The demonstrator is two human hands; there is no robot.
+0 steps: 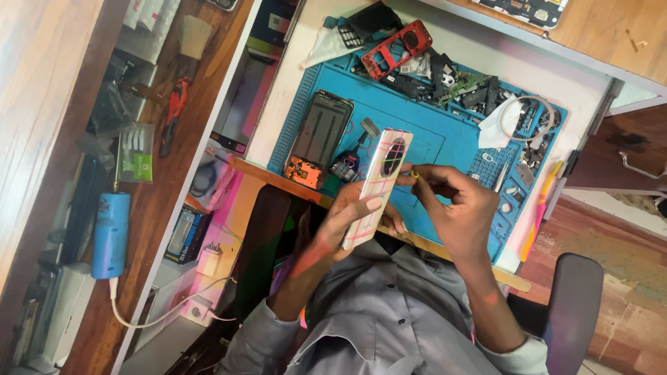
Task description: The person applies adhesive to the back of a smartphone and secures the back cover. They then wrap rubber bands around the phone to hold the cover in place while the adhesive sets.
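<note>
My left hand grips a white phone by its lower half, back side up, with a dark oval camera bump near its top. Thin red rubber bands cross the phone's back in a grid. My right hand is pinched shut on a small yellow band right at the phone's upper edge. Both hands hover over the near edge of a blue repair mat.
On the mat lie an opened dark phone showing an orange board, a red phone frame, black parts and a coiled white cable. Left shelves hold a blue cylinder, pliers and boxes. A chair arm stands at the right.
</note>
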